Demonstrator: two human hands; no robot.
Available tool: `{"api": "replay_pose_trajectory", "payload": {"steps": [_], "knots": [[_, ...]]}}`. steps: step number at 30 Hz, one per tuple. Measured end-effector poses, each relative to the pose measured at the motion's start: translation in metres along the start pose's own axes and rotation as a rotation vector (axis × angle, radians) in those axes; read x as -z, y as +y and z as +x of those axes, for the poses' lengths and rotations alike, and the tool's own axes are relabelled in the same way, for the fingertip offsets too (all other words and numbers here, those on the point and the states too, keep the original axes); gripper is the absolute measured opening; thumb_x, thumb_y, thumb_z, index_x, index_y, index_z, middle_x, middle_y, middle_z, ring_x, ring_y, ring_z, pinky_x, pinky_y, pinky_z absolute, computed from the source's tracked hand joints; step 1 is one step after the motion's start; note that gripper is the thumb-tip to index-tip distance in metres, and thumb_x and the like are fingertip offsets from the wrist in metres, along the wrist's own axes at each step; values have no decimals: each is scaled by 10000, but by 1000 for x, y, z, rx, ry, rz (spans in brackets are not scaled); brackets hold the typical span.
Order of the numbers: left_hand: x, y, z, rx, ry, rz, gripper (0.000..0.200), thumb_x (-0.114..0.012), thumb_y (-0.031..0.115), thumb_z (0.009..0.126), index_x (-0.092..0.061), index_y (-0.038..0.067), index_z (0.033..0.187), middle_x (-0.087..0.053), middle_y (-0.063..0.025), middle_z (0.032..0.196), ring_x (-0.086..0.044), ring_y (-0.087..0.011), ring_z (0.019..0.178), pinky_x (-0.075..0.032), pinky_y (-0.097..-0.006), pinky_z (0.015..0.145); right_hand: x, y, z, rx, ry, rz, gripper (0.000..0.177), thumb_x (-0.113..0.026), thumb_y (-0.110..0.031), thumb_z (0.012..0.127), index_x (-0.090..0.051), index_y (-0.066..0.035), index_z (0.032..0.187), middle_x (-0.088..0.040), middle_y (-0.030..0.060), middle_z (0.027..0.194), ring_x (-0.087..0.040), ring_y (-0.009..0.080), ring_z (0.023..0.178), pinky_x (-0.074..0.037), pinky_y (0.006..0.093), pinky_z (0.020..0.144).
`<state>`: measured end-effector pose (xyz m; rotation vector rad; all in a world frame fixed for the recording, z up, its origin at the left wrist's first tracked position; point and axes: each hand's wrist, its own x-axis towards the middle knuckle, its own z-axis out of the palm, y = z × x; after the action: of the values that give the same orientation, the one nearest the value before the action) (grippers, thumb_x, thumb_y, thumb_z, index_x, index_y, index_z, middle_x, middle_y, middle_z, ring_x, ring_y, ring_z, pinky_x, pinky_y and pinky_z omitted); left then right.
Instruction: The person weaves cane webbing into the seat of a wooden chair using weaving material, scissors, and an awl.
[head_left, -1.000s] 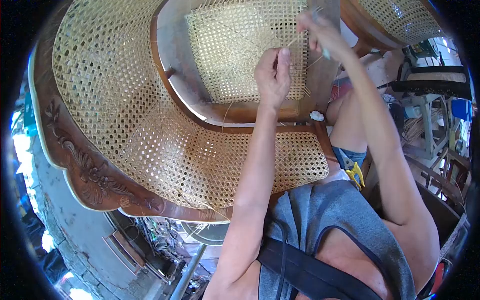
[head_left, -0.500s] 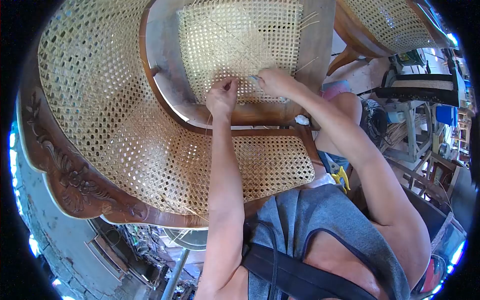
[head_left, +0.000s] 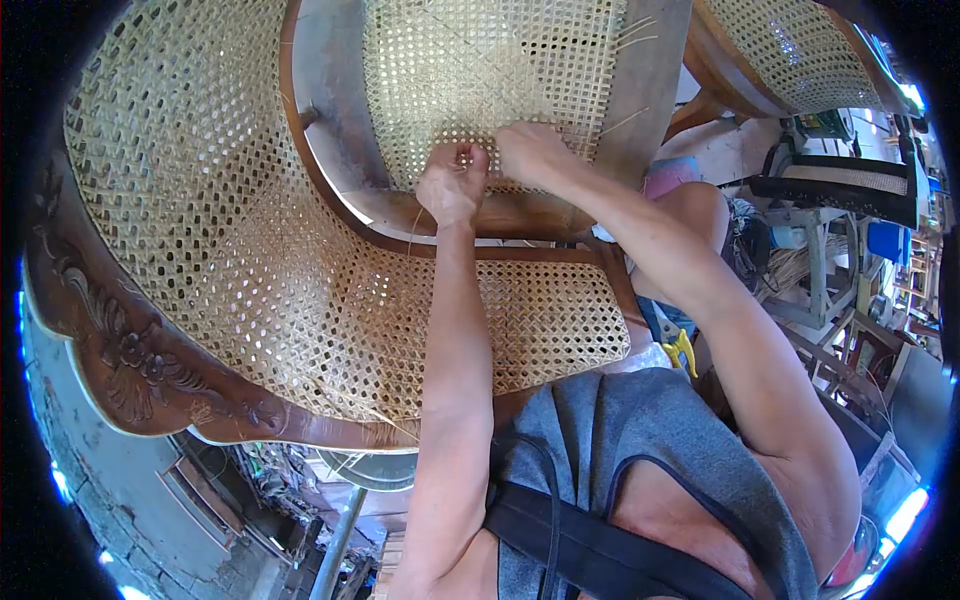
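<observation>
A woven cane panel (head_left: 480, 70) with an open lattice is fixed in a wooden frame (head_left: 650, 90). At the panel's lower edge my left hand (head_left: 455, 187) is closed, thumb and fingertips pinched together, and a thin cane strand (head_left: 414, 228) trails down beside its wrist. Close to its right, my right hand (head_left: 532, 155) is closed over the same weave, back turned up. Its fingers hide whatever is in them. The two hands are near each other but apart.
A large curved cane surface (head_left: 210, 200) with a carved wooden rim (head_left: 130, 350) spreads left and below. Loose cane ends (head_left: 637, 32) stick out at the panel's right. Yellow-handled pliers or cutters (head_left: 680, 352) lie by my lap. Another cane-backed piece (head_left: 785, 50) stands upper right.
My right hand has moved left, closer to my left hand. The light-blue object that showed at its fingertips is now hidden. The view has shifted slightly.
</observation>
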<state>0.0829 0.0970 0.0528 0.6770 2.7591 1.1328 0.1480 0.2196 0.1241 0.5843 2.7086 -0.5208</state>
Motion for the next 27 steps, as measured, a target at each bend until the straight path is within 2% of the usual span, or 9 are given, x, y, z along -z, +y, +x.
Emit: {"api": "replay_pose_trajectory", "payload": {"steps": [8, 11, 14, 17, 19, 21, 23, 25, 27], "knots": [[-12, -18, 3, 14, 11, -86, 227, -701, 344, 772, -759, 140, 854, -717, -115, 858, -690, -304, 760, -547, -402, 706, 21, -2, -2, -31, -111, -20, 243, -578, -48, 794, -677, 48, 995, -666, 241, 1054, -664, 356, 987, -547, 423, 825], [-18, -25, 6, 64, -57, -242, 236, -710, 332, 775, -761, 125, 874, -720, -121, 856, -696, -283, 761, -548, -382, 709, 12, 5, 10, 1, -84, -35, 286, -582, -115, 801, -661, 92, 982, -668, 284, 967, -673, 395, 921, -542, 450, 798], [-19, -24, 3, 120, -137, -362, 248, -720, 326, 778, -758, 105, 885, -722, -122, 847, -703, -256, 763, -545, -362, 709, 26, -4, 11, -51, -195, -99, 285, -580, -133, 808, -666, 85, 971, -675, 280, 955, -680, 385, 901, -537, 441, 824], [-29, -26, 3, 119, -131, -404, 287, -718, 310, 812, -749, 51, 931, -735, -90, 816, -689, -162, 718, -531, -304, 683, 30, -8, 13, -100, -233, -66, 298, -560, -174, 842, -673, 84, 938, -680, 272, 934, -684, 379, 884, -532, 448, 838], [-27, -24, 5, 151, -156, -340, 257, -713, 327, 791, -750, 95, 895, -730, -100, 830, -706, -250, 757, -545, -350, 702, 20, -2, 18, -88, -202, -60, 313, -542, -204, 863, -681, 66, 936, -680, 267, 914, -685, 378, 860, -531, 456, 823], [-12, -14, 6, 147, -193, -311, 265, -720, 322, 799, -743, 90, 925, -731, -104, 843, -706, -234, 775, -544, -339, 713, 5, 10, 21, -87, -154, -45, 331, -523, -234, 885, -689, 49, 933, -680, 262, 894, -687, 377, 836, -530, 465, 809], [6, 4, 11, 138, -233, -286, 277, -726, 317, 806, -736, 85, 956, -732, -109, 856, -707, -218, 793, -543, -329, 724, -8, 29, 18, 59, 19, -87, 357, -499, -290, 910, -701, 1, 869, -677, 242, 838, -681, 375, 787, -520, 484, 784], [15, 15, 13, 98, -251, -88, 266, -733, 328, 780, -715, 123, 948, -699, -126, 1001, -684, -279, 887, -541, -362, 753, 11, 45, 8, 26, -19, -107, 346, -503, -275, 917, -696, 12, 900, -679, 237, 868, -678, 378, 806, -527, 480, 778], [5, 20, 9, 7, -236, -86, 250, -727, 302, 786, -707, 122, 959, -676, -134, 1053, -673, -301, 903, -538, -379, 758, 34, 50, -9, -22, -54, -117, 337, -507, -260, 924, -691, 22, 931, -681, 232, 897, -676, 382, 826, -533, 476, 773]]}}
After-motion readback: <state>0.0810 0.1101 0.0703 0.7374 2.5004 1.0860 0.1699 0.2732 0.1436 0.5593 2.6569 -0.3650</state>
